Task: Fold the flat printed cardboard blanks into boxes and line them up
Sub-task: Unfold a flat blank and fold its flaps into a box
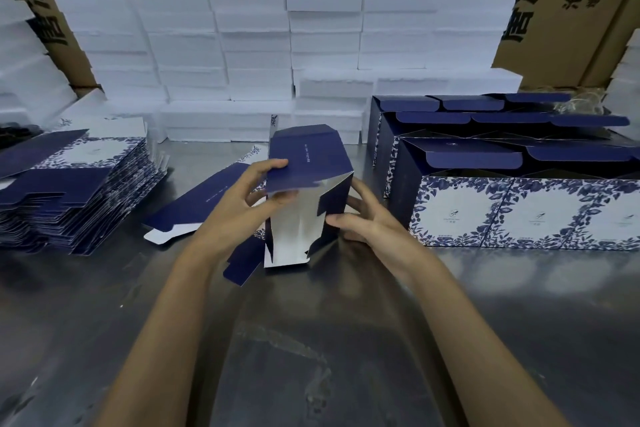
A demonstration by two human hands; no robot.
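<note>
Half-formed box stands on the steel table, between my hands. Left hand pinches the navy top flap; right hand grips the side wall. Light, thin card: I hold near the creases, lest panels buckle.

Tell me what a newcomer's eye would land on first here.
First, the half-folded navy blue cardboard box at centre, gripped by the left hand and the right hand. Next, the row of finished blue-and-white floral boxes at right and the stack of flat printed blanks at left. Behind rises a wall of white foam boxes.
</note>
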